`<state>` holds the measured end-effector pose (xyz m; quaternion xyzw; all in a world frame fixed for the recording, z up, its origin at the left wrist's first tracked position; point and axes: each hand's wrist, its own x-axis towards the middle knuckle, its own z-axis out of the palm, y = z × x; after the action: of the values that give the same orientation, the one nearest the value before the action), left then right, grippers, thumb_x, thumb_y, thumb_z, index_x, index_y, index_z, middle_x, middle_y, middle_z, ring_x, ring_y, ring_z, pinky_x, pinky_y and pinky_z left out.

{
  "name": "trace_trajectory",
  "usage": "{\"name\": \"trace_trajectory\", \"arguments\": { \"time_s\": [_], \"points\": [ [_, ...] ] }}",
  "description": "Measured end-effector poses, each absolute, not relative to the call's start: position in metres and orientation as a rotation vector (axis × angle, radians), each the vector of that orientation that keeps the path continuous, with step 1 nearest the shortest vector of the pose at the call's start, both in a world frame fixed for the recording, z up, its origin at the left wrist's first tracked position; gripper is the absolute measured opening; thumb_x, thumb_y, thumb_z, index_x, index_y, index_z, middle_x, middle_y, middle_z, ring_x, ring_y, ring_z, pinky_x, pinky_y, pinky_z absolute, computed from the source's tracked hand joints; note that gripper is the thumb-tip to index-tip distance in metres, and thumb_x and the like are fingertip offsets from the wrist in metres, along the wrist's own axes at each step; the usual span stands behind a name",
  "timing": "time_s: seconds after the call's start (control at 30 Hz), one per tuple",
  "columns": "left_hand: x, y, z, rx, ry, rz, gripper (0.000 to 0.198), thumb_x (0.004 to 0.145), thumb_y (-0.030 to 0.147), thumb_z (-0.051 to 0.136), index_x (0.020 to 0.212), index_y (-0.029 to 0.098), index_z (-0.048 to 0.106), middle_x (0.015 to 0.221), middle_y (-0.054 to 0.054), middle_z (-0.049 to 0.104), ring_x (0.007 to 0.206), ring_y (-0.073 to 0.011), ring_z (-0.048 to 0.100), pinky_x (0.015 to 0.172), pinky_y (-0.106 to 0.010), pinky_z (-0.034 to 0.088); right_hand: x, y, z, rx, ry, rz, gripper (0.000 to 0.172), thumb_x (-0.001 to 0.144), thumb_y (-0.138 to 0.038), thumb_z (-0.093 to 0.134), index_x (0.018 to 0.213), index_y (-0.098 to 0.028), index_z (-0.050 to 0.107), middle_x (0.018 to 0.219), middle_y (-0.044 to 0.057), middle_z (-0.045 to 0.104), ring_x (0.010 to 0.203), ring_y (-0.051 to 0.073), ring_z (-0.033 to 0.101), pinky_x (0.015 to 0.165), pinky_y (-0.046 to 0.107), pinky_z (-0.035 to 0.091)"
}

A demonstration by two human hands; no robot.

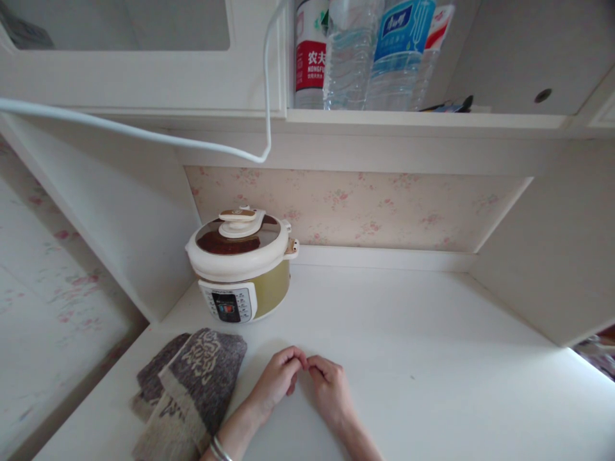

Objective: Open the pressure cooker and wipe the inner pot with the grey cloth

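Note:
My left hand (280,376) and my right hand (330,389) are together above the white tabletop (413,358), their curled fingertips meeting. Both are closed, and no object shows in either one. A metal bangle (220,448) circles my left wrist. Just left of that forearm lies a folded towel (206,365), grey-brown and beige with a flower pattern. Behind the towel stands an electric pressure cooker (271,288) with an olive-green body and a white-rimmed lid, which is on. Its control panel (228,303) faces forward.
Overhead, an open shelf (504,118) holds several plastic bottles (398,57). A white cable (192,142) hangs in a loop below the cupboard door (168,83). Side panels (542,250) bound the tabletop left and right, with flowered wallpaper (355,205) at the back.

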<state>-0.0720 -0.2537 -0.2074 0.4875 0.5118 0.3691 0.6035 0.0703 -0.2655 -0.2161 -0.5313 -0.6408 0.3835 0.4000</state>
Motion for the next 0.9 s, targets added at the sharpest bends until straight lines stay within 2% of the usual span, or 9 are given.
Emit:
{"name": "trace_trajectory", "arguments": {
  "time_s": [0.2,0.9],
  "points": [
    [-0.0715,-0.2531,-0.2077,1.102,1.181,0.861,0.014,0.073,0.030,0.049,0.073,0.018,0.057,0.045,0.009,0.033,0.040,-0.0072,0.031,0.041,-0.020,0.022,0.0699,-0.2659,-0.2169,-1.343,-1.630,0.955,0.028,0.083,-0.019,0.043,0.077,-0.022,0.070,0.076,0.000,0.070,0.071,0.014,0.061,0.065,0.021,0.040],
    [-0.0713,-0.2533,-0.2063,1.121,1.186,0.856,0.014,0.072,0.024,0.044,0.074,0.018,0.056,0.045,0.008,0.034,0.041,-0.0082,0.031,0.040,-0.021,0.023,0.0700,-0.2663,-0.2158,-1.356,-1.637,0.955,0.029,0.082,-0.015,0.043,0.077,-0.023,0.069,0.076,-0.002,0.070,0.071,0.012,0.061,0.065,0.019,0.038]
  ]
}}
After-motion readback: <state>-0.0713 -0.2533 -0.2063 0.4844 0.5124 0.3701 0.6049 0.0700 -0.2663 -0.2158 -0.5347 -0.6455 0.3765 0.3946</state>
